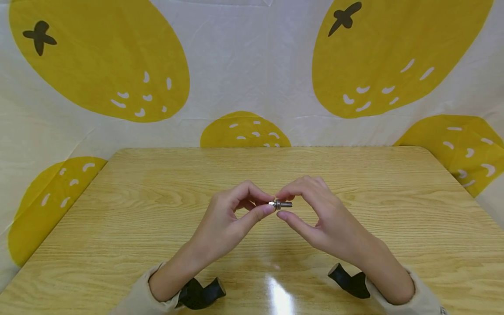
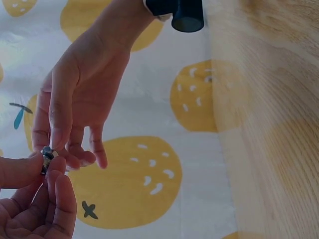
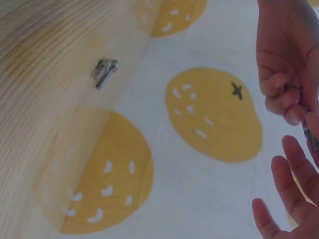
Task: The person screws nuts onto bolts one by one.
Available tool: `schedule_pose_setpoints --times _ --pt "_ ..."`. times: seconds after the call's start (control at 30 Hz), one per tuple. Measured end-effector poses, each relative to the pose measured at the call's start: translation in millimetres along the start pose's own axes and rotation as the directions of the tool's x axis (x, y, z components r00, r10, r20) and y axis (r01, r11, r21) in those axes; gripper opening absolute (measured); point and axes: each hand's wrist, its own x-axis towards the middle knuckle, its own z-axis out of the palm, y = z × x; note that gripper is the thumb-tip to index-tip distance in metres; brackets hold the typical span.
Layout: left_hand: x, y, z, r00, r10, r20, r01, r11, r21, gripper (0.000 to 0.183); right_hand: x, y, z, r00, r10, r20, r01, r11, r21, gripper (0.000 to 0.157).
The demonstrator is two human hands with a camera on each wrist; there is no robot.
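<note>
In the head view, a small silver bolt (image 1: 287, 204) lies level between the two hands, its shank pointing right. A nut (image 1: 278, 204) sits partway along it. Thumb and forefinger of my left hand (image 1: 228, 218) pinch the bolt's left end, partly hiding it. My right hand (image 1: 324, 214) arches around the nut, forefinger tip right at its top and thumb tip just below, with a slight gap under the nut. In the left wrist view, the metal nut (image 2: 48, 153) shows between both hands' fingertips. The right hand's other fingers (image 3: 284, 181) spread loosely in the right wrist view.
A wood-grain table (image 1: 157, 175) spreads beneath both hands. Behind it hangs a white cloth (image 1: 244, 57) with yellow fruit prints. Another metal bolt-like piece (image 3: 104, 73) appears by the table edge in the right wrist view. Black wrist mounts (image 1: 202, 293) sit inside both forearms.
</note>
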Motion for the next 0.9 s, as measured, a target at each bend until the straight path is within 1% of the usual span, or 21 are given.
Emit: schedule_pose_setpoints --times 0.13,0.23,0.5,0.73,0.83,0.9 --pt "0.4 0.4 0.0 1.000 -0.004 -0.002 0.005 1.000 0.002 0.010 1.0 0.7 0.4 0.998 -0.052 -0.023 0.052 0.999 0.009 0.020" --pt "0.4 0.4 0.0 1.000 -0.008 -0.002 0.008 1.000 0.000 0.010 1.0 1.4 0.7 0.998 -0.056 -0.026 0.056 0.998 0.011 0.018" --pt "0.6 0.8 -0.2 1.000 -0.003 -0.009 0.003 1.000 -0.003 0.009 1.2 1.2 0.9 0.999 -0.032 -0.014 0.032 0.999 0.004 0.015" --pt "0.7 1.4 0.9 1.000 0.003 -0.005 -0.003 1.000 -0.011 0.009 -0.2 1.8 1.3 0.999 0.032 0.026 -0.032 0.999 -0.007 0.008" --pt "0.3 1.6 0.7 1.000 -0.003 -0.005 0.003 1.000 -0.007 0.009 -1.2 1.7 0.7 0.999 0.043 0.025 -0.043 0.999 -0.015 0.010" --pt "0.3 1.8 0.4 1.000 -0.006 -0.005 0.006 1.000 -0.005 0.009 -1.7 0.9 0.0 0.999 0.048 0.017 -0.048 0.999 -0.012 0.017"
